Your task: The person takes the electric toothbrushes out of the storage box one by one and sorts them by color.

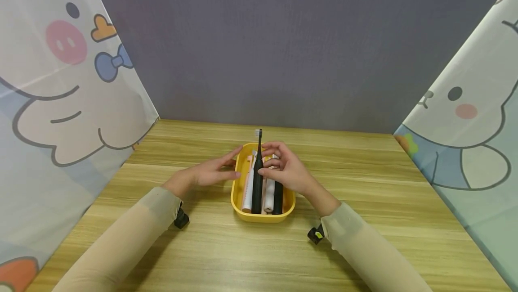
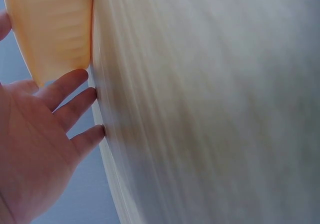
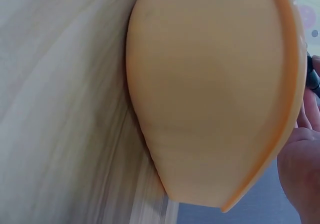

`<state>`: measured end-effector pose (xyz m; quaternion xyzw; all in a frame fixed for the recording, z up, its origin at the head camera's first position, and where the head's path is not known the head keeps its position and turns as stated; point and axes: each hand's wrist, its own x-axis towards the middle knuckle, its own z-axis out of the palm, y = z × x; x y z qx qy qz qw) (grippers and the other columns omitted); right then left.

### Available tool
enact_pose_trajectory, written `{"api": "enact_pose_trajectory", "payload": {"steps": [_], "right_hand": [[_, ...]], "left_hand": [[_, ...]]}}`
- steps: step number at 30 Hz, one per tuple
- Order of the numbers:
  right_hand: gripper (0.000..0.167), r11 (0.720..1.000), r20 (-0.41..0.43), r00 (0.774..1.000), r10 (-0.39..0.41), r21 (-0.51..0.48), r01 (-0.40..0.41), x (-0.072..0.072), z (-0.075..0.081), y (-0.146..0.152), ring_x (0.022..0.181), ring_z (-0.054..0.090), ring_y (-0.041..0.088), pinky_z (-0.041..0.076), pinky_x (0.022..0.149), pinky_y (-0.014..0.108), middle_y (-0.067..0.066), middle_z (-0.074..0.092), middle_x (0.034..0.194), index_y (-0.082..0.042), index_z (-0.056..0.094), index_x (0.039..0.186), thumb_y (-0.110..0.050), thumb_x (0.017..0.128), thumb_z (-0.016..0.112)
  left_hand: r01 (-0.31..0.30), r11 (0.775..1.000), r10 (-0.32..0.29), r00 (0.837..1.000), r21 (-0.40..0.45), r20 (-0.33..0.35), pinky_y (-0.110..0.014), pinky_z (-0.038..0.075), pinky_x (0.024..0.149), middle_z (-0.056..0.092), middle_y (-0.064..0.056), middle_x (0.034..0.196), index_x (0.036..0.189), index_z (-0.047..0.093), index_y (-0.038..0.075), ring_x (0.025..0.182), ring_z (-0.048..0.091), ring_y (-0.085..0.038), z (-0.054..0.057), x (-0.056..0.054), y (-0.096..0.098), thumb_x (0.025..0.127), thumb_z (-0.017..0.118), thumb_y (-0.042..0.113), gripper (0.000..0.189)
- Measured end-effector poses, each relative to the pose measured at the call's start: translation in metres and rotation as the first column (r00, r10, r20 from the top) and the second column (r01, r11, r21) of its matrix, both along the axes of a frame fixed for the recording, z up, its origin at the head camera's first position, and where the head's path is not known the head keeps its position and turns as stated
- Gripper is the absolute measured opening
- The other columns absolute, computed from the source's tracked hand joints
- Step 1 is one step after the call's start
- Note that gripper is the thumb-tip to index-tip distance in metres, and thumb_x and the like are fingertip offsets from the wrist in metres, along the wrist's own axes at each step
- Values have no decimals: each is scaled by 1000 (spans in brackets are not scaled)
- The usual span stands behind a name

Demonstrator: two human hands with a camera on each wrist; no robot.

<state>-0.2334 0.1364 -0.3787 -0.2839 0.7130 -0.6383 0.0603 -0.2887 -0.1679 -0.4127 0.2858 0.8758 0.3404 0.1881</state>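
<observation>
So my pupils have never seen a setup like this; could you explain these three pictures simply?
There is no robot here, just a person's two bare hands. The widest picture comes from a camera on the head, looking forward and down. The other two come from cameras on the left and right wrists, so the basket looks close and tilted. On the wood-grain table stands a yellow basket with slim white, pinkish and black items inside. The right hand pinches a black toothbrush, its bristled head upward. The left hand is at the basket's side, holding nothing.
</observation>
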Motion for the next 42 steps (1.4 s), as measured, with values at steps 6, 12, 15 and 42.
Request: {"api": "enact_pose_trajectory", "payload": {"steps": [6, 12, 15, 42], "right_hand": [[62, 999, 39, 998, 43, 2, -43, 1, -1, 2, 109, 74, 12, 67, 89, 33, 29, 61, 141, 7, 50, 155, 6, 99, 75], [56, 995, 83, 992, 95, 13, -96, 3, -3, 4, 110, 75, 13, 68, 89, 33, 26, 66, 140, 8, 55, 151, 5, 99, 76], [58, 991, 118, 985, 127, 17, -130, 5, -4, 3, 108, 76, 14, 68, 88, 35, 17, 68, 133, 8, 54, 151, 5, 98, 76], [64, 995, 232, 973, 11, 91, -33, 18, -11, -3, 96, 77, 20, 70, 80, 46, 15, 64, 124, -5, 52, 152, -5, 97, 84]], "left_hand": [[2, 1000, -2, 1000, -2, 0, -74, 26, 131, 43, -19, 174, 178, 2, 41, 161, 40, -45, -1, 0, 0, 107, 60, 62, 94], [1, 1000, -1, 1000, 1, -8, -72, 26, 131, 45, -19, 173, 178, 2, 41, 161, 42, -44, -2, 0, 0, 107, 60, 62, 94], [-1, 1000, 1, 1000, -1, -10, -72, 27, 131, 44, -21, 173, 178, 2, 41, 160, 42, -44, -2, 0, 0, 107, 60, 63, 94], [-10, 1000, 10, 1000, -26, -24, -72, 28, 131, 44, -19, 173, 177, 2, 43, 160, 43, -43, -2, 0, 0, 106, 60, 64, 94]]}}
